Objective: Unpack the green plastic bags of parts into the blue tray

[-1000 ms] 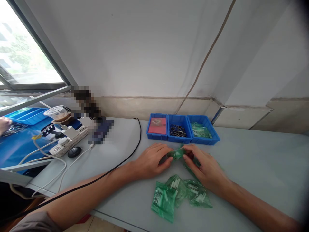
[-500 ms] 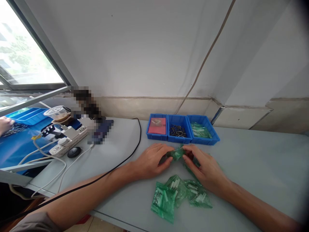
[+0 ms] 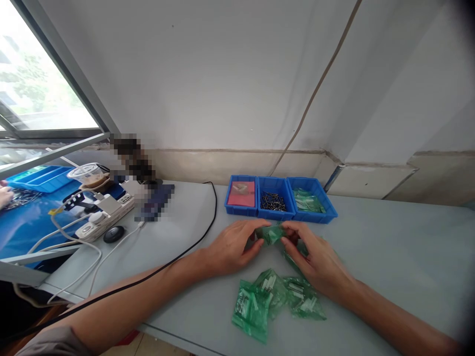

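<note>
A small green plastic bag [image 3: 272,234] is stretched between both hands above the grey table. My left hand [image 3: 237,247] pinches its left end, and the fingers of my right hand [image 3: 315,257] are closed on its right end. Beneath my right hand lies more green plastic, partly hidden. Nearer the front are several filled green bags: one at the left [image 3: 252,309], one in the middle [image 3: 272,291] and one at the right [image 3: 305,298], with pale and metallic pieces inside.
Behind the hands stand joined blue bins: one with a red card [image 3: 241,193], one with dark screws [image 3: 273,201], one with green bags [image 3: 308,200]. A black cable [image 3: 193,243] crosses my left forearm. At left are a power strip [image 3: 107,217] and a person's hand [image 3: 5,194].
The bag between my hands is spread slightly wider, and the fingertips of my left hand have shifted on it. At the far left the other person's hand has moved slightly.
</note>
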### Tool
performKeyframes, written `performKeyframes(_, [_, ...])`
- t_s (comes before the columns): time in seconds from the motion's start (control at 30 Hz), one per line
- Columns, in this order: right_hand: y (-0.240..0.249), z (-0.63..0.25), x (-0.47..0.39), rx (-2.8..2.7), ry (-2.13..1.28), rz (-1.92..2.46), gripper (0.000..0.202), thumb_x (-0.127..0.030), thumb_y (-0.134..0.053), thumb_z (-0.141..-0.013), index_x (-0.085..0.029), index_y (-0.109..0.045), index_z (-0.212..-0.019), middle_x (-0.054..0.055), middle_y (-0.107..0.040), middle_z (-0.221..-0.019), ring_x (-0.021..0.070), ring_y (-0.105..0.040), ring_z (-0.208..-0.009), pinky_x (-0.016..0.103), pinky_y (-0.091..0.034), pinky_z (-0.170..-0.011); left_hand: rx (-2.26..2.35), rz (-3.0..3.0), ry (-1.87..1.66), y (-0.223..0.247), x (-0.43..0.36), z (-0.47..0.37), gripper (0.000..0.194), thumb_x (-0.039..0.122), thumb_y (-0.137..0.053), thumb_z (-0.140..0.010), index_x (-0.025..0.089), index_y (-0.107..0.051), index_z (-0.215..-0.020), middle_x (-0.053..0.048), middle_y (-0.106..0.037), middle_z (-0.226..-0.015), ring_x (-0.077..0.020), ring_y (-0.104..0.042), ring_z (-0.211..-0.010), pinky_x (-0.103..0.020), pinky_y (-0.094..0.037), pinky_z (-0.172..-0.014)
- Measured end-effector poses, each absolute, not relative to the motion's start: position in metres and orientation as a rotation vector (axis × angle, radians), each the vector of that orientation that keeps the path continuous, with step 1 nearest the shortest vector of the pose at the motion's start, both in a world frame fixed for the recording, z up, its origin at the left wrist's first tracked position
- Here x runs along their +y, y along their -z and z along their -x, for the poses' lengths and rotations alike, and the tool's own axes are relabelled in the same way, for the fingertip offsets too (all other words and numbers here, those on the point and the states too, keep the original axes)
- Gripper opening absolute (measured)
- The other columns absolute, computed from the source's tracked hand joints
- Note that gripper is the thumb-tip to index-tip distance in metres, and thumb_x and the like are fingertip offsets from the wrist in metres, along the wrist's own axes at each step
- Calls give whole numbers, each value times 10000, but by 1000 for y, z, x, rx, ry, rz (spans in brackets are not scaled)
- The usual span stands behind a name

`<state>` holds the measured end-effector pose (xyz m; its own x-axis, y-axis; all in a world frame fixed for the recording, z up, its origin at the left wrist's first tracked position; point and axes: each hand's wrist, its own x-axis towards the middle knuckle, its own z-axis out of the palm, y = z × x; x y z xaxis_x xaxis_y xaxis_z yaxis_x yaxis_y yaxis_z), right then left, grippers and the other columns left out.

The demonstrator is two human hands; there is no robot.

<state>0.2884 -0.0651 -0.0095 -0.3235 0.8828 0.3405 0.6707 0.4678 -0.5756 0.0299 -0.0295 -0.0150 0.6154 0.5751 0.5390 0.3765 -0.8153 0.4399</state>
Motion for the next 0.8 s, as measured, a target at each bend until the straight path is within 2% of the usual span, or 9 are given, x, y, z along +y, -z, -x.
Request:
performKeyframes(0.13, [9,-288,-65,-2067,-443,1285,249,-367,-476,-1105,-288,-499,-1340,24,-744,-954,214,-737,-778,295,-545,-572,727,-2555,-1034,16,-28,-30,478,193,-542,-1064,233,-430,-1527,-108,-681,-1359,-197,-714,-1021,-377,-591,-974])
performKeyframes(0.27, [10,-288,-64,-2069,-443,1260,252,-355,-471,-1105,-282,-499,-1344,30,-746,-971,211,-738,-781,286,-538,-560,628,-2602,-1046,15,-26,-30,480,90,-494,-1045,262,-507,-1492,-94,-677,-1255,-199,-688,-1108,-349,-592,-972])
performKeyframes(0.37, [11,-288,-63,-2069,-433,1256,254,-348,-470,-1106,-279,-502,-1348,29,-743,-966,211,-739,-777,295,-553,-587,620,-2634,-1060,14,-25,-31,507,55,-490,-1030,269,-534,-1487,-96,-666,-1252,-203,-684,-1124,-346,-591,-980])
performKeyframes(0.5, [14,-288,-64,-2060,-414,1265,297,-348,-469,-1109,-285,-487,-1398,30,-724,-995,200,-730,-756,315,-581,-647,633,-2614,-1093,14,-26,-31,488,93,-529,-1033,244,-522,-1497,-102,-682,-1270,-212,-693,-1130,-355,-594,-994])
performKeyframes(0.63, [13,-289,-65,-2027,-428,1264,360,-338,-467,-1115,-306,-446,-1473,30,-709,-1045,195,-742,-826,304,-596,-697,688,-2621,-1093,13,-26,-31,418,159,-560,-1040,214,-564,-1455,-109,-697,-1242,-229,-693,-1117,-378,-593,-985])
performKeyframes(0.8, [11,-290,-64,-2134,-369,1234,193,-310,-452,-1125,-310,-604,-1245,33,-720,-1074,211,-730,-933,298,-571,-720,688,-2619,-1114,12,-25,-30,329,175,-564,-1043,198,-624,-1365,-105,-718,-1174,-241,-690,-1086,-397,-582,-964])
